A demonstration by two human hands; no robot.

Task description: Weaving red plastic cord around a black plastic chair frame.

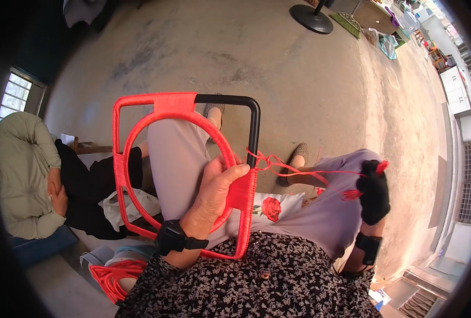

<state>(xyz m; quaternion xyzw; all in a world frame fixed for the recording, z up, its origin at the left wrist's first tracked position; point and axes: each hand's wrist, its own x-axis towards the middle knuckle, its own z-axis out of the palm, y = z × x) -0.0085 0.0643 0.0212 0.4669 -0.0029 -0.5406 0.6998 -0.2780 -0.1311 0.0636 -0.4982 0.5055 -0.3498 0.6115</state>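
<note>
My left hand [214, 185] is closed on a square frame [118, 122] with rounded corners and a ring inside it. Red cord wraps most of the frame and the ring. At the upper right corner the tube is bare and black. My thumb presses on the frame's right side, where the wrapping ends. From there a loose, looped red cord [299, 174] runs to my right hand [374, 193], out at the right over my knee. That hand wears a black glove and is closed round a bundle of the red cord, whose ends stick out on both sides.
A white cloth with a red rose [271, 208] lies between my legs. At my left sits another person [26, 169] with clasped hands. Red cord coils [113, 278] lie beside my left hip. A round black stand base [311, 19] and a green broom [347, 25] are at the far right.
</note>
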